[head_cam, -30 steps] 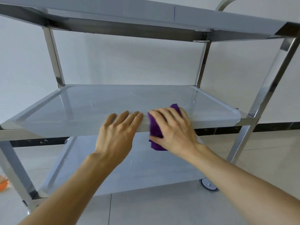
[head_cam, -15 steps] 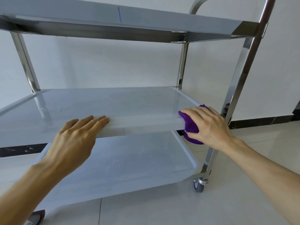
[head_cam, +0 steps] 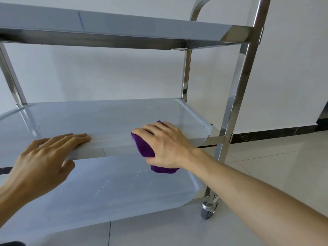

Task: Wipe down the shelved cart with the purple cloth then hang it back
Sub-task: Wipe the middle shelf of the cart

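Note:
The stainless steel cart has three shelves. My right hand grips the bunched purple cloth and presses it against the front rim of the middle shelf, right of centre. Part of the cloth hangs below the rim. My left hand holds the same rim farther left, fingers flat on top and thumb underneath.
The top shelf overhangs close above the hands. Water droplets lie on the bottom shelf and on the middle one. A caster sits at the front right corner on the tiled floor. A white wall with black skirting stands behind.
My right hand slid the cloth right along the front rim to the shelf's corner, then back left towards the centre. My left hand stayed on the rim. The view shifted.

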`<move>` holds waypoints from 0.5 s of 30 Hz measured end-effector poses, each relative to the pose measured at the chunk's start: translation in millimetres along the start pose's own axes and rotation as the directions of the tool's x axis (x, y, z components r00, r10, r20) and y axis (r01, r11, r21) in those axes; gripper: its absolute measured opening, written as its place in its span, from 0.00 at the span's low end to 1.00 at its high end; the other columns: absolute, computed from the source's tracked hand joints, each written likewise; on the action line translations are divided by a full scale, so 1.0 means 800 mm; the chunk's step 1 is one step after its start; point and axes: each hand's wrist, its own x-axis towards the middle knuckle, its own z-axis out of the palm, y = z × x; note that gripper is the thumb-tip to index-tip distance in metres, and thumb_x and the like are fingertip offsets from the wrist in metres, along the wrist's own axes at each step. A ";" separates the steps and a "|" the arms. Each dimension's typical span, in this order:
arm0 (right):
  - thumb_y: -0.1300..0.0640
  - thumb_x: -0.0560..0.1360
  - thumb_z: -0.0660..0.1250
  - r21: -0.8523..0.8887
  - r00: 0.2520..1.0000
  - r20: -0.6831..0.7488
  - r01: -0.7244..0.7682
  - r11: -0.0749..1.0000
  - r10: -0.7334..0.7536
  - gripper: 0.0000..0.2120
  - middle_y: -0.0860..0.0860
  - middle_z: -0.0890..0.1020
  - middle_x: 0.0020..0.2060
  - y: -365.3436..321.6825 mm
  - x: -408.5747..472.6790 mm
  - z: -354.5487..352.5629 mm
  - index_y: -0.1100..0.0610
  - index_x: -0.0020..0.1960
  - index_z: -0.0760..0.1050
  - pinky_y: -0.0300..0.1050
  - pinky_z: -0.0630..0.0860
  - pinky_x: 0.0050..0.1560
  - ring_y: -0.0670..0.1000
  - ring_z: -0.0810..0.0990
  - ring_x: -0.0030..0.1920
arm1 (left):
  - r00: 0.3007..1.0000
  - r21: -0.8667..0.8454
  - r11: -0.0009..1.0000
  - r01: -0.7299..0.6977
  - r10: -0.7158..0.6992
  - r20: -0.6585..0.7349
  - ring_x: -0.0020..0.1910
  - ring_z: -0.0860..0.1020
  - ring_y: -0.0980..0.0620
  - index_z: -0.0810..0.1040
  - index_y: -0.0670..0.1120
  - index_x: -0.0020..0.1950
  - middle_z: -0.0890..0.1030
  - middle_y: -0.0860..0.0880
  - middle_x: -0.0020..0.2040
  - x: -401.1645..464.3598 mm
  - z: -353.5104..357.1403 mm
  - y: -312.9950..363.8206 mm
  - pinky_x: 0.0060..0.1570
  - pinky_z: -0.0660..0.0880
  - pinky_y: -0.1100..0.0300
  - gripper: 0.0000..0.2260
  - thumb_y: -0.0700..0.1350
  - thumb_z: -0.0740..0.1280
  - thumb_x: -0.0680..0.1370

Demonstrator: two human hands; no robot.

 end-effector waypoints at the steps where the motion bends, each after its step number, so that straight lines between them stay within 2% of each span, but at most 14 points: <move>1: 0.46 0.65 0.72 0.022 1.000 0.023 0.017 1.000 -0.017 0.36 0.46 0.75 0.64 0.009 -0.004 -0.004 0.48 0.71 0.65 0.52 0.70 0.63 0.53 0.74 0.62 | 1.000 0.000 1.000 0.000 0.000 0.006 0.68 0.73 0.51 0.67 0.61 0.71 0.70 0.64 0.70 -0.002 0.002 -0.009 0.60 0.73 0.43 0.30 0.48 0.60 0.69; 3: 0.45 0.65 0.72 0.044 0.997 0.079 0.011 0.999 -0.015 0.38 0.45 0.74 0.66 0.032 -0.020 -0.013 0.47 0.72 0.63 0.51 0.69 0.66 0.51 0.73 0.64 | 1.000 0.010 1.000 -0.008 0.008 0.018 0.67 0.74 0.50 0.67 0.62 0.71 0.69 0.66 0.70 -0.006 0.004 -0.023 0.58 0.73 0.43 0.31 0.48 0.61 0.67; 6: 0.44 0.65 0.71 0.044 0.982 0.176 -0.080 0.996 0.071 0.39 0.43 0.72 0.69 0.070 -0.050 -0.028 0.44 0.73 0.61 0.48 0.66 0.70 0.47 0.70 0.68 | 1.000 0.021 1.000 -0.018 0.018 0.006 0.62 0.76 0.48 0.69 0.61 0.69 0.71 0.65 0.68 -0.006 0.003 -0.031 0.54 0.73 0.42 0.32 0.47 0.64 0.65; 8: 0.46 0.66 0.71 0.053 0.956 0.249 -0.171 0.984 0.153 0.39 0.41 0.70 0.70 0.088 -0.065 -0.041 0.42 0.74 0.59 0.47 0.64 0.71 0.45 0.68 0.69 | 1.000 0.019 1.000 -0.015 0.015 -0.006 0.59 0.77 0.47 0.70 0.60 0.67 0.74 0.63 0.65 -0.004 -0.001 -0.027 0.52 0.73 0.42 0.31 0.46 0.65 0.64; 10: 0.50 0.67 0.71 0.104 0.919 0.338 -0.252 0.962 0.204 0.39 0.39 0.69 0.70 0.096 -0.070 -0.052 0.41 0.74 0.59 0.42 0.65 0.69 0.42 0.67 0.68 | 1.000 0.042 0.999 0.003 -0.002 -0.023 0.55 0.77 0.48 0.71 0.59 0.65 0.76 0.62 0.61 -0.003 -0.009 -0.018 0.49 0.73 0.44 0.32 0.43 0.70 0.62; 11: 0.53 0.67 0.71 0.157 0.896 0.384 -0.302 0.940 0.223 0.38 0.36 0.69 0.68 0.098 -0.068 -0.057 0.39 0.73 0.60 0.37 0.66 0.65 0.37 0.67 0.65 | 1.000 0.050 0.999 0.006 -0.005 -0.023 0.52 0.76 0.48 0.71 0.58 0.64 0.77 0.61 0.59 -0.003 -0.015 -0.013 0.48 0.72 0.45 0.32 0.41 0.72 0.61; 13: 0.58 0.69 0.69 0.260 0.855 0.453 -0.397 0.880 0.251 0.35 0.27 0.71 0.57 0.101 -0.065 -0.067 0.34 0.70 0.64 0.25 0.68 0.49 0.28 0.71 0.53 | 1.000 0.055 0.998 -0.009 0.009 -0.003 0.49 0.77 0.48 0.73 0.57 0.61 0.78 0.59 0.55 -0.003 -0.029 -0.004 0.45 0.72 0.47 0.32 0.40 0.74 0.60; 14: 0.59 0.70 0.68 0.294 0.843 0.472 -0.428 0.855 0.259 0.33 0.27 0.74 0.51 0.102 -0.063 -0.073 0.32 0.68 0.66 0.25 0.70 0.42 0.29 0.74 0.47 | 1.000 0.062 0.998 -0.025 0.024 0.010 0.47 0.78 0.47 0.73 0.56 0.60 0.79 0.58 0.54 -0.002 -0.037 0.000 0.44 0.73 0.48 0.31 0.40 0.76 0.60; 15: 0.60 0.71 0.67 0.320 0.832 0.488 -0.451 0.833 0.263 0.32 0.29 0.77 0.45 0.104 -0.063 -0.077 0.30 0.65 0.68 0.29 0.73 0.37 0.34 0.77 0.43 | 0.999 0.077 0.996 -0.045 0.043 0.029 0.46 0.78 0.47 0.73 0.55 0.59 0.79 0.57 0.53 -0.001 -0.045 0.005 0.43 0.74 0.48 0.29 0.43 0.77 0.60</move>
